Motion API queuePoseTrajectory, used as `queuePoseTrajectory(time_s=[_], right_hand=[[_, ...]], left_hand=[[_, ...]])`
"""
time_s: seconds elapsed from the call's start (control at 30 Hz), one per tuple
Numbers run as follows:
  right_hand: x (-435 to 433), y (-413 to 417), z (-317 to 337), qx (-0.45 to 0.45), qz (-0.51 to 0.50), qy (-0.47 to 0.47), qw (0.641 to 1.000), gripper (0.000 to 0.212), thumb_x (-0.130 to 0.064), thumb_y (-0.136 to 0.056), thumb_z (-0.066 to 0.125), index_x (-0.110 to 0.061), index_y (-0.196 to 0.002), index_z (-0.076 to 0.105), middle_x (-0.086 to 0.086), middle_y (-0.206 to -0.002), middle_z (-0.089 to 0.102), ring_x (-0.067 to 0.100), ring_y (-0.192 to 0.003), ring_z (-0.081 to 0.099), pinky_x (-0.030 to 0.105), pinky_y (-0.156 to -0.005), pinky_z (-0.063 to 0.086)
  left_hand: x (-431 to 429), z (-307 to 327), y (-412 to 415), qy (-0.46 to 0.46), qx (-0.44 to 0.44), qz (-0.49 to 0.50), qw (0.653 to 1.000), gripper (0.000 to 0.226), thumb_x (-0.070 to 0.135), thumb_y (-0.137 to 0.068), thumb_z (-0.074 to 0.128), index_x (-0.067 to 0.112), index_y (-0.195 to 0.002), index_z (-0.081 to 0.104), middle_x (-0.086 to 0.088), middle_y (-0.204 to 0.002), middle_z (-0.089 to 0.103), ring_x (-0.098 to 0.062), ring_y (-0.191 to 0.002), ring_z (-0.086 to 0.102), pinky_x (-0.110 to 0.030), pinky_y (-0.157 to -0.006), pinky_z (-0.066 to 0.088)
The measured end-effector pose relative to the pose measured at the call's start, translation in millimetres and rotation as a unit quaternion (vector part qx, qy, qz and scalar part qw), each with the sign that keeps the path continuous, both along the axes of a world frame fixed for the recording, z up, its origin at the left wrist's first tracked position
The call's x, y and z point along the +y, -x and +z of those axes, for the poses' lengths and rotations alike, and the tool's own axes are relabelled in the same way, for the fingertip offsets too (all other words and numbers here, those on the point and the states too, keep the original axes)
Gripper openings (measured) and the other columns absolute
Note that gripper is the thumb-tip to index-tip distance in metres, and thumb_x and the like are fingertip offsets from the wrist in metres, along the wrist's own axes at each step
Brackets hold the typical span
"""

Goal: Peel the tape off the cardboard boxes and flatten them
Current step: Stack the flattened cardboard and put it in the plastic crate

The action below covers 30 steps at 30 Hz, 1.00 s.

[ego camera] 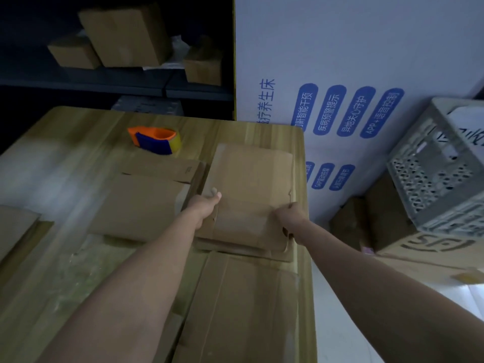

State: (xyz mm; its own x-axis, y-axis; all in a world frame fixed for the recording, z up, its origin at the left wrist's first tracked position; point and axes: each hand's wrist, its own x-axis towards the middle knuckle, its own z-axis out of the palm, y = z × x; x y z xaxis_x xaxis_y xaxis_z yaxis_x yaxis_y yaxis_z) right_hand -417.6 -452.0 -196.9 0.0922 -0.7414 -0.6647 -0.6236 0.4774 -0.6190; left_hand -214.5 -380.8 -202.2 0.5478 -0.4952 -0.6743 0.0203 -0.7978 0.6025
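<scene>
A flattened brown cardboard box (248,184) lies on top of other flat cardboard at the right side of the wooden table (65,158). My left hand (205,205) grips its left edge, thumb on top and fingers curled underneath. My right hand (290,214) grips its right edge near the table's rim. Another flat cardboard piece (141,203) lies to the left, and a larger flattened box (243,307) lies nearer to me.
An orange and blue tape dispenser (154,140) sits at the back of the table. More cardboard (15,229) lies at the left edge. Closed boxes (123,35) stand on a dark shelf behind. A grey plastic crate (440,166) rests on boxes at the right.
</scene>
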Motion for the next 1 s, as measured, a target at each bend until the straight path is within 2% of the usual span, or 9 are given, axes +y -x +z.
queuePoseTrajectory(time_s=[0.17,0.27,0.4,0.5,0.63,0.73,0.83,0.9,1.0], right_hand=[[1.9,0.7,4.6,-0.068,-0.114,0.011,0.991,0.052,-0.027,-0.094,0.053,-0.012,-0.139,0.031,0.011,-0.127,0.049,0.028,-0.106,0.051,0.040,-0.083,0.048],[8.6,-2.4,12.9,-0.058,-0.142,0.046,0.987,0.049,-0.019,-0.093,0.050,-0.009,-0.137,0.029,0.013,-0.126,0.048,0.031,-0.110,0.050,0.045,-0.094,0.046],[18.8,-9.0,31.3,-0.108,-0.192,0.057,0.974,0.046,-0.019,-0.090,0.058,-0.007,-0.129,0.038,0.008,-0.111,0.053,0.025,-0.095,0.053,0.040,-0.084,0.046],[28.3,-17.2,50.5,-0.183,-0.209,0.027,0.960,0.035,-0.027,-0.082,0.073,-0.012,-0.105,0.052,0.003,-0.089,0.061,0.020,-0.079,0.057,0.038,-0.078,0.047],[43.7,-33.0,61.3,-0.215,-0.195,0.016,0.957,0.046,-0.022,-0.079,0.077,-0.009,-0.118,0.056,0.003,-0.093,0.064,0.021,-0.084,0.061,0.038,-0.080,0.051],[56.8,-43.7,63.3,-0.194,-0.204,0.040,0.959,0.047,-0.020,-0.080,0.076,-0.007,-0.121,0.057,0.002,-0.093,0.064,0.022,-0.085,0.062,0.037,-0.080,0.051],[68.3,-43.6,70.3,-0.155,-0.224,0.070,0.960,0.051,-0.022,-0.083,0.073,-0.007,-0.128,0.053,0.004,-0.103,0.062,0.024,-0.090,0.057,0.035,-0.082,0.048],[71.5,-33.6,74.7,-0.109,-0.238,0.099,0.960,0.052,-0.024,-0.084,0.072,-0.009,-0.130,0.053,0.006,-0.112,0.063,0.026,-0.095,0.058,0.036,-0.085,0.048],[80.7,-11.2,81.7,-0.066,-0.242,0.130,0.959,0.050,-0.025,-0.083,0.072,-0.010,-0.127,0.056,0.008,-0.115,0.065,0.029,-0.101,0.061,0.040,-0.093,0.050]], left_hand=[[4.1,5.3,2.2,0.022,0.008,0.011,1.000,0.076,0.056,-0.093,0.044,0.008,-0.149,0.026,-0.009,-0.153,0.030,-0.032,-0.137,0.033,-0.041,-0.110,0.032],[7.3,11.1,-2.0,0.047,0.022,0.008,0.999,0.068,0.043,-0.092,0.053,0.013,-0.147,0.026,-0.009,-0.149,0.036,-0.032,-0.133,0.039,-0.048,-0.108,0.036],[10.7,27.8,-13.5,0.077,0.003,0.016,0.997,0.060,0.033,-0.093,0.056,0.013,-0.143,0.030,-0.008,-0.144,0.041,-0.031,-0.129,0.043,-0.049,-0.106,0.039],[16.2,37.1,-25.8,0.100,0.001,0.021,0.995,0.052,0.032,-0.092,0.057,0.011,-0.137,0.040,-0.010,-0.137,0.049,-0.031,-0.123,0.048,-0.050,-0.103,0.041],[29.1,46.9,-46.2,0.126,-0.018,0.012,0.992,0.041,0.027,-0.093,0.056,0.010,-0.130,0.049,-0.007,-0.128,0.056,-0.028,-0.116,0.053,-0.046,-0.101,0.043],[38.3,47.7,-58.4,0.132,-0.009,-0.002,0.991,0.043,0.028,-0.092,0.058,0.009,-0.130,0.050,-0.009,-0.128,0.057,-0.029,-0.114,0.055,-0.045,-0.100,0.044],[52.1,43.8,-51.6,0.102,0.002,-0.019,0.995,0.062,0.037,-0.092,0.057,0.007,-0.141,0.036,-0.010,-0.140,0.047,-0.032,-0.125,0.047,-0.043,-0.104,0.041],[63.5,36.9,-38.9,0.081,-0.001,-0.046,0.996,0.067,0.033,-0.092,0.059,0.005,-0.145,0.029,-0.011,-0.147,0.038,-0.031,-0.132,0.042,-0.039,-0.105,0.037],[77.5,26.5,-21.0,0.041,0.005,-0.088,0.995,0.060,0.027,-0.089,0.065,0.004,-0.138,0.040,-0.014,-0.138,0.049,-0.031,-0.123,0.050,-0.039,-0.100,0.042]])
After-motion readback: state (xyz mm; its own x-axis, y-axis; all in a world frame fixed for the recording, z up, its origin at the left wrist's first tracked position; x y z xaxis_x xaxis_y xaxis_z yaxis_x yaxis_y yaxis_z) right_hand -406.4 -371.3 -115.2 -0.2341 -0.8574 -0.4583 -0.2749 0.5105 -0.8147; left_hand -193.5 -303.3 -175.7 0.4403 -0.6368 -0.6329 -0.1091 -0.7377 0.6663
